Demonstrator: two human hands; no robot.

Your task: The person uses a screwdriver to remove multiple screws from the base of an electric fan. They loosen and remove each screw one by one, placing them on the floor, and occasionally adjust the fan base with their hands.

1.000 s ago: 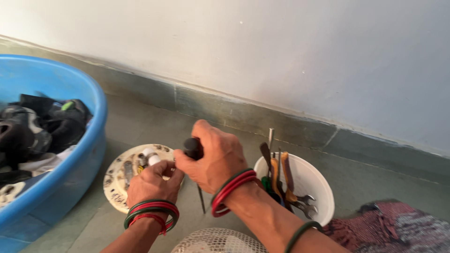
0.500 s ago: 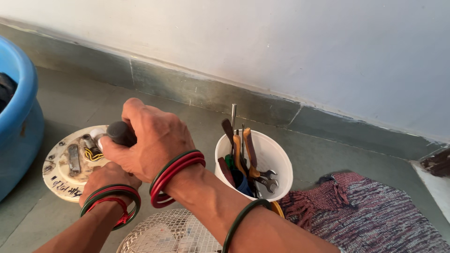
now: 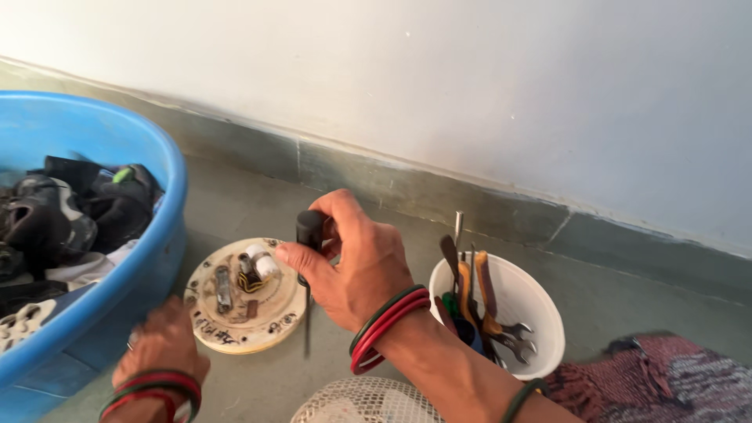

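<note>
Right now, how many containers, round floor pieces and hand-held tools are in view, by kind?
Blue tub: 1
White bucket of tools: 1
Round plate with parts: 1
White mesh guard: 1
Screwdriver in right hand: 1
Total: 5

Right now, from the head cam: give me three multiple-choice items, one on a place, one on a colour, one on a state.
1. Where is the white bucket?
A. right of the round plate
B. inside the tub
C. on the rug

2. What colour is the tub?
A. red
B. blue
C. white

3. What is the right hand doing?
A. lying flat and empty
B. gripping a screwdriver
C. holding a wrench

Key:
1 A: the bucket stands on the floor to the plate's right.
2 B: its rim and wall are blue.
3 B: the fingers wrap the black handle, shaft pointing down beside the plate; the left hand is below the plate and blurred.
</note>
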